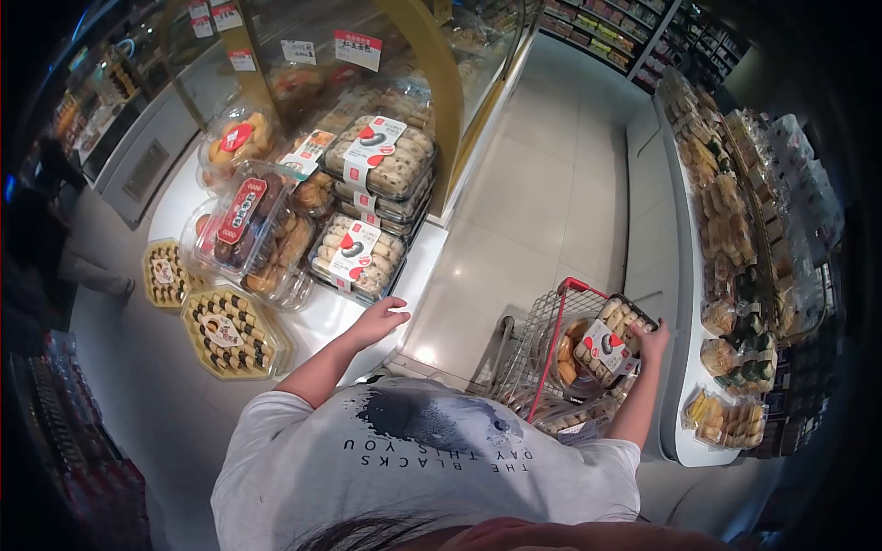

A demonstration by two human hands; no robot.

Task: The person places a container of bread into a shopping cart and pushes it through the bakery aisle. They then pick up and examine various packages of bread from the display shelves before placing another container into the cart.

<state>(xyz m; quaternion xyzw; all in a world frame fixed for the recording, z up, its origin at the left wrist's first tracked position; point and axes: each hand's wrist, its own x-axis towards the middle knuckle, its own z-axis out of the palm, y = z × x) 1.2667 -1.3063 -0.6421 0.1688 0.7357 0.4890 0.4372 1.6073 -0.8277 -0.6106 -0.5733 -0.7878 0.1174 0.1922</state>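
My right hand (652, 338) grips the edge of a clear pastry box (608, 342) with a white and red label, over a wire shopping cart (528, 354) with a red rim. Under and beside that box, other packed pastries (567, 354) lie in the cart. My left hand (381, 321) hovers near the front edge of the white counter (418, 280), fingers apart and holding nothing. Just beyond it is a similar labelled pastry box (356, 257), with a stack of like boxes (378, 156) behind.
On the counter's left stand more clear pastry boxes (243, 220) and two gold-edged octagonal trays (234, 332). A curved white shelf (675, 386) with packed breads (730, 220) runs along the right. Part of a person (92, 266) shows at far left.
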